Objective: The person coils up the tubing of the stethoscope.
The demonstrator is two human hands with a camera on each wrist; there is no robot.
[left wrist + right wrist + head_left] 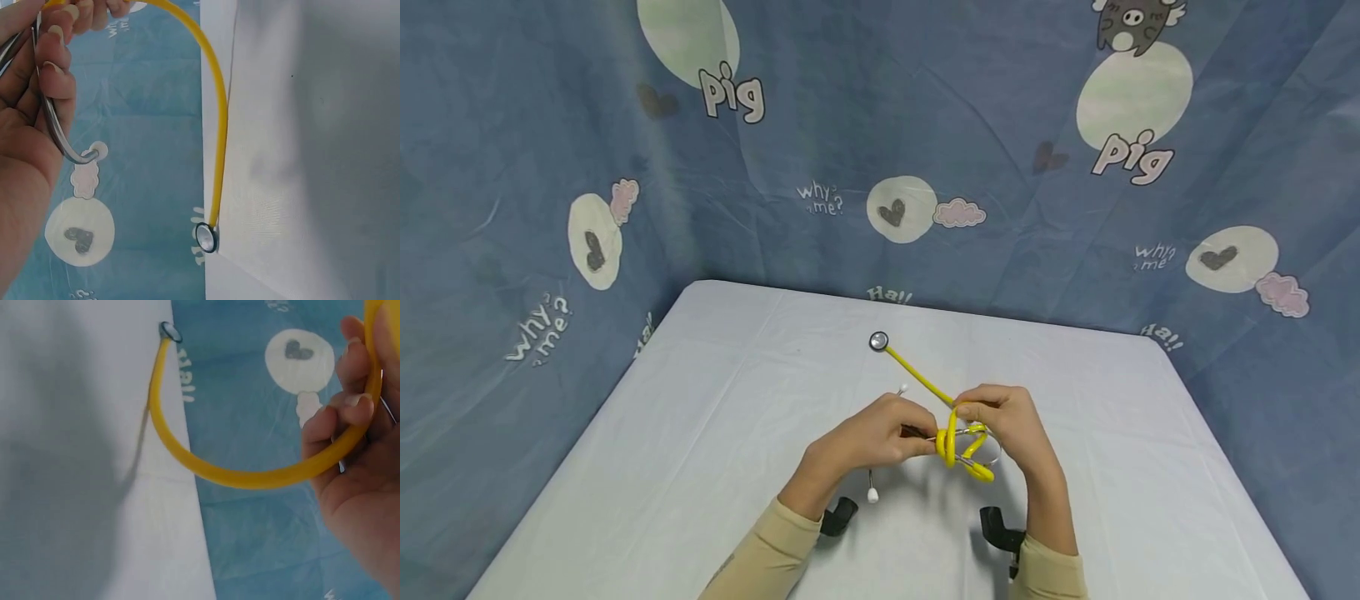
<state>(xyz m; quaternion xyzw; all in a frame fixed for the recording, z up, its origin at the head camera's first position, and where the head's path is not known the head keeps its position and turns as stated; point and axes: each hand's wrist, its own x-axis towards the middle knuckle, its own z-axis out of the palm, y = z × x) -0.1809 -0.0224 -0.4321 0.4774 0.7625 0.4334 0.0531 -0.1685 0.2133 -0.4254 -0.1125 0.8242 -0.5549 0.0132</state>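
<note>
A stethoscope with yellow tubing is held above the white table by both hands. My left hand grips its metal ear tubes, whose white eartips stick out on either side of the hand. Beside those fingers the tubing is wound in loops around the metal. My right hand pinches the yellow tube near the loops, and in the right wrist view the tube passes across its fingers. The round chest piece lies on the table farther back, at the tube's end.
A white cloth covers the table. Behind and at the sides hangs a blue printed curtain. Black curved mounts show near both wrists.
</note>
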